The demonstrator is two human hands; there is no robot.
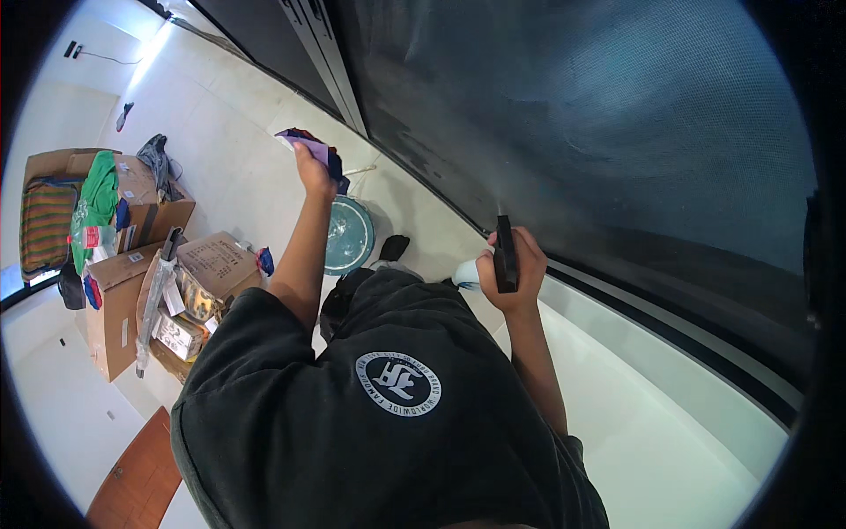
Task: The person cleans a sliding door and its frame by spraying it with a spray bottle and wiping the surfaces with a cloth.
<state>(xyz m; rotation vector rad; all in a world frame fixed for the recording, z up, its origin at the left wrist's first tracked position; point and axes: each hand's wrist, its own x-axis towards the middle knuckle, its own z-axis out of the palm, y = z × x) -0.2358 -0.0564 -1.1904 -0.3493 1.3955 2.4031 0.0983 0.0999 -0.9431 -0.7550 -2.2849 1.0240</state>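
My left hand (315, 176) is closed around a bunched cloth (310, 147), purple on one side and dark on the other, held out over the floor. In my right hand (522, 280) is a spray bottle (505, 256) with a black trigger head; part of its pale body shows below, beside my fingers. Its nozzle points at the dark mesh-covered window panel (564, 141) in front of me. A faint whitish streak shows just beyond the nozzle. Cloudy pale marks spread over the panel's upper part.
A teal round bucket (349, 234) stands on the tiled floor (238, 115) near my feet. Cardboard boxes (216, 269) with a green cloth (99, 198), bags and loose items are piled at the left. A brown door (137, 476) is at the lower left.
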